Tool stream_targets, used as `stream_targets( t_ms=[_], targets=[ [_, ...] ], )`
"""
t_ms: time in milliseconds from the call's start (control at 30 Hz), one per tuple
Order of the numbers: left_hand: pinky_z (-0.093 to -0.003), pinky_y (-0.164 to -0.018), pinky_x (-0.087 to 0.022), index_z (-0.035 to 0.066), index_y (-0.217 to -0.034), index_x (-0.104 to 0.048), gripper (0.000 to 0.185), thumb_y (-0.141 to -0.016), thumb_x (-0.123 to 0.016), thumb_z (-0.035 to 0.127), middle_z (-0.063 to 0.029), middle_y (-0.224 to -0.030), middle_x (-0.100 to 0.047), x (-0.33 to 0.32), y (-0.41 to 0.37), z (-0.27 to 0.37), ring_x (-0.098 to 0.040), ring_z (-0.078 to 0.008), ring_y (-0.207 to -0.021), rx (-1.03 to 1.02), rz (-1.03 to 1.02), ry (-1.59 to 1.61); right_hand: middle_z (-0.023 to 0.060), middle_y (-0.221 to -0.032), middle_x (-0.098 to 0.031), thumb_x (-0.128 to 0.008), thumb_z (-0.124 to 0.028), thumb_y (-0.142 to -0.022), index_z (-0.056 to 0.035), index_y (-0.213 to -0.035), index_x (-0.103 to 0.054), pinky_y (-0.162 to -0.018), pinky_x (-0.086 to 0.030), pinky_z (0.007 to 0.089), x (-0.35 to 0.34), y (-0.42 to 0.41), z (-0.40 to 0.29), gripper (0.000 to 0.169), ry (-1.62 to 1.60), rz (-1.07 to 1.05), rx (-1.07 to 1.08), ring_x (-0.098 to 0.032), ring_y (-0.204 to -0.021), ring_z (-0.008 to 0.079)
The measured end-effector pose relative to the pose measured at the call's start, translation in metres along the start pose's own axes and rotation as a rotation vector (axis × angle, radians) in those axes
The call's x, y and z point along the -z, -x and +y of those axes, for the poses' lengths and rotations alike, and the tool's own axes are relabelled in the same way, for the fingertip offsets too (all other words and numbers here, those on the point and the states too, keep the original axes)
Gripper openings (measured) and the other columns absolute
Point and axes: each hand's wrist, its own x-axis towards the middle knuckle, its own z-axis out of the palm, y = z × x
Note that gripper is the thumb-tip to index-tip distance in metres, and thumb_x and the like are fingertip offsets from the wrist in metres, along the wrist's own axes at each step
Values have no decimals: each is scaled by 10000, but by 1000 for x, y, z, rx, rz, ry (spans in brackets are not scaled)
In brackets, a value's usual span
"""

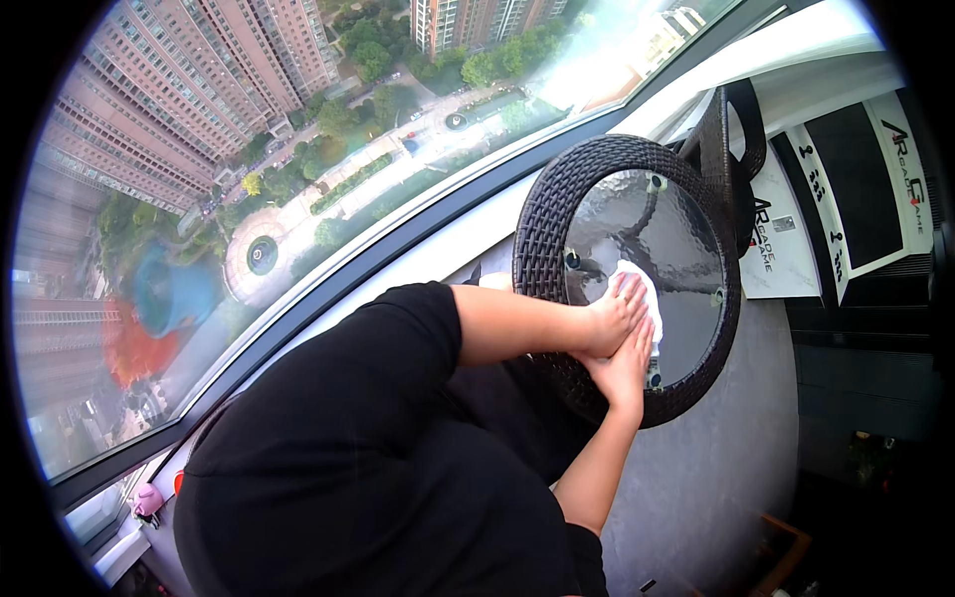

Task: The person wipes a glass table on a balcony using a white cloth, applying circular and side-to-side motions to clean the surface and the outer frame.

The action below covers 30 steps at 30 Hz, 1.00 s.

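A crumpled white cloth (655,310) lies on the glass top (683,246) of a round table with a dark woven wicker rim (545,201). My left hand (621,317) presses on this cloth from above, its fingers spread a little over it. Against it rests my right hand (627,366), its fingers alongside the left ones and also over the cloth. The palms hide part of the cloth. Through the glass show dark table legs and small round pads (573,259) near the rim.
A dark wicker chair (716,149) stands against the table's far side. Beyond it are a white arcade cabinet (783,216) bearing writing and a white curtain (806,60). The window frame (418,257) runs along my left. Grey floor (716,463) spreads to the right.
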Motion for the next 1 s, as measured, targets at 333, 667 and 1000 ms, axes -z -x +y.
stream_targets(
  t_ms=[333,667,1000],
  targets=[
    [-667,-1102,-167,-50,-1402,-425,874,-764,-572,529,-337,-1492,-279,27,31,19,-205,-499,-1415,-41,-209,66,317,-1505,-258,-840,-542,-597,93,-1445,-268,-1176,-186,466,8,42,2,1204,-144,-97,95,-185,-1440,420],
    [-648,-1112,-180,-16,-1433,-389,1010,-664,-676,572,-291,-1511,-280,-7,-4,22,-228,-468,-1416,-123,-62,42,314,-1530,-195,-865,-525,-566,103,-1454,-227,-1182,-179,455,5,29,33,1261,-171,-8,35,-158,-1451,407],
    [-639,-1112,-186,-5,-1394,-461,955,-716,-629,645,-282,-1497,-319,-2,-10,30,-241,-457,-1415,-68,-115,130,297,-1517,-255,-770,-588,-686,80,-1450,-284,-1166,-202,470,11,34,54,1126,-218,-88,80,-181,-1441,422]
  ],
)
